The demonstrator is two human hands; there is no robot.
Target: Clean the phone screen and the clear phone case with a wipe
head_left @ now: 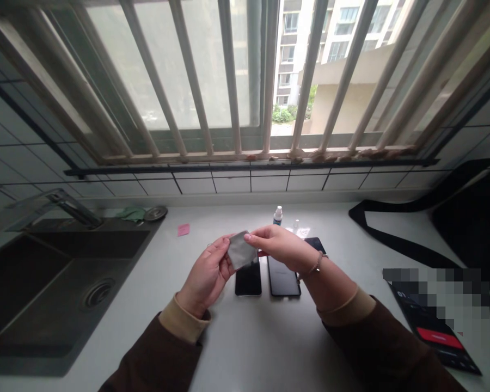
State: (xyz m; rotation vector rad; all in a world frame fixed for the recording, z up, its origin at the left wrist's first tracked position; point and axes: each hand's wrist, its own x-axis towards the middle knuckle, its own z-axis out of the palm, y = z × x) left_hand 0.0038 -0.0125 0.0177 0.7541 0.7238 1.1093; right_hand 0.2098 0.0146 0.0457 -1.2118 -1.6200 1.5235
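Note:
A small grey cloth (242, 251), apparently folded, is held up between my two hands above the counter. My left hand (207, 272) pinches its left edge, with the thumb on top and the fingers behind. At its upper right corner, my right hand (280, 245) grips it with thumb and fingertips. Directly below lies a phone (248, 280) with a dark screen, its far end hidden by the cloth. A second phone (285, 280) lies beside it, partly under my right hand. Behind my right wrist another dark device (315, 245) shows in part.
A small white-capped bottle (277, 216) stands behind my right hand. A pink note (183, 230) lies left of it. The sink (118, 256) with a faucet (75, 209) is at left. On the right are a black strap (392, 245) and a partly blurred dark screen (436, 332).

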